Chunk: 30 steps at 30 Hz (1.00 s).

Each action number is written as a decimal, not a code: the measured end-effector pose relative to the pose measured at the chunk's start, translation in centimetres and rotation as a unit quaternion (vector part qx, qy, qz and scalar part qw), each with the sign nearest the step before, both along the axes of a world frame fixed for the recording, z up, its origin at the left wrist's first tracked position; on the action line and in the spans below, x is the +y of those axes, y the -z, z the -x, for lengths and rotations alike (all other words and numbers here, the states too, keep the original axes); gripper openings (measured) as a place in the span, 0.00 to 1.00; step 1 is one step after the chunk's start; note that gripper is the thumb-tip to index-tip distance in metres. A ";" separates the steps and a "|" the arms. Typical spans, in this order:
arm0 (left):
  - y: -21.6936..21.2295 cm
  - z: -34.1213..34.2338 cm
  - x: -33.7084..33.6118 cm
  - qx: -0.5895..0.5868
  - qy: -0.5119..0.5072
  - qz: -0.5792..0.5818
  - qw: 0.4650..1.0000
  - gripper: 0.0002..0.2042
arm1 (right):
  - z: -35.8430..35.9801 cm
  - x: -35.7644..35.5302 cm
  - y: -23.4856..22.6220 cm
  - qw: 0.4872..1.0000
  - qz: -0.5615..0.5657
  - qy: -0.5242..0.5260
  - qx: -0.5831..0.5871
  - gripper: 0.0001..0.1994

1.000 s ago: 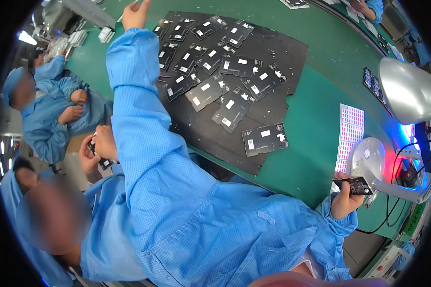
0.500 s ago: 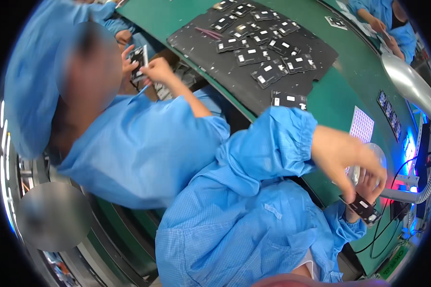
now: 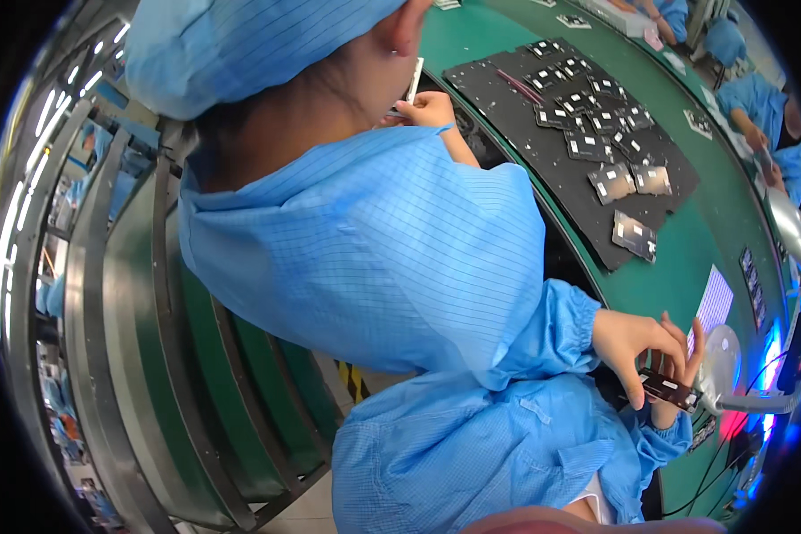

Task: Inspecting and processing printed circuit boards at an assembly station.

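Both hands (image 3: 654, 360) pinch a dark board (image 3: 666, 389) — long axis slanting down-right.

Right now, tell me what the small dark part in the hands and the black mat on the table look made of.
Small dark part: seemingly a rigid board, dark and slightly shiny, held flat between the left hand and right hand. Black mat: probably rubber or foam, matte, lying flat without glare.

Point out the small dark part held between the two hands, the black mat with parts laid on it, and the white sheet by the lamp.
Small dark part (image 3: 666, 388), head view: its top face, between the fingers.
Black mat (image 3: 587, 209), head view: a bare patch near its lower edge.
White sheet (image 3: 714, 305), head view: its middle.
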<state>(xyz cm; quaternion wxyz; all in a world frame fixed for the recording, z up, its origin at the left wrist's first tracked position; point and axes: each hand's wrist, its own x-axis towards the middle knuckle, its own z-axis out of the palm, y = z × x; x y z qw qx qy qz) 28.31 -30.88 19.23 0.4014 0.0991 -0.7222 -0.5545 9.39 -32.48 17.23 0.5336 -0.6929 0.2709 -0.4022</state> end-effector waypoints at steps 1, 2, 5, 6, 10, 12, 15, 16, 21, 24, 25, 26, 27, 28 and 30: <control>0.1 -0.6 0.5 0.005 -0.055 0.027 0.998 0.30 | -0.9 0.5 0.1 0.998 -0.063 0.028 -0.008 0.61; 0.6 -0.7 0.9 0.005 -0.055 0.036 0.998 0.30 | -1.6 0.9 0.2 0.990 -0.126 0.057 -0.015 0.59; 1.5 -1.8 2.1 0.051 -0.136 0.037 0.989 0.30 | -2.6 1.4 1.9 0.993 -0.085 0.059 -0.049 0.52; 1.4 -2.5 2.6 0.051 -0.133 0.037 0.989 0.30 | -2.2 1.4 3.0 0.991 -0.086 0.074 -0.066 0.48; 2.1 -4.5 3.8 0.123 -0.270 -0.018 0.955 0.33 | -3.1 3.5 3.0 0.992 -0.048 0.076 -0.085 0.33; 1.8 -5.9 3.7 0.082 -0.374 -0.026 0.923 0.34 | -4.3 3.8 1.3 0.989 -0.108 0.043 -0.092 0.28; 3.5 -5.6 2.2 0.125 -0.392 -0.097 0.907 0.28 | -4.4 4.2 1.6 0.990 -0.083 0.086 -0.071 0.23; 3.8 -5.6 2.1 0.120 -0.431 -0.094 0.889 0.24 | -4.3 4.3 1.7 0.989 -0.075 0.092 -0.084 0.20; 7.2 -5.9 0.2 0.057 -0.616 -0.033 0.785 0.17 | -3.0 5.0 3.2 0.983 -0.016 0.157 -0.089 0.12; 7.7 -7.5 -1.6 -0.076 -0.728 0.087 0.676 0.19 | -2.4 5.2 3.8 0.982 -0.021 0.173 -0.067 0.11; 7.6 -8.0 -2.2 -0.111 -0.748 0.102 0.647 0.19 | -2.1 5.2 3.7 0.980 -0.049 0.172 -0.084 0.10; 7.7 -8.8 -2.6 -0.146 -0.774 0.109 0.606 0.19 | -2.0 5.3 3.6 0.982 -0.052 0.174 -0.058 0.09; 8.0 -9.6 -3.2 -0.159 -0.796 0.110 0.574 0.18 | -1.5 5.3 3.7 0.982 -0.046 0.173 -0.053 0.08; 7.8 -10.3 -3.7 -0.177 -0.817 0.105 0.538 0.18 | -1.3 5.0 3.7 0.983 -0.036 0.170 -0.051 0.08; 8.1 -11.1 -5.5 -0.183 -0.850 0.082 0.487 0.17 | -0.3 4.6 3.9 0.984 -0.018 0.172 -0.043 0.07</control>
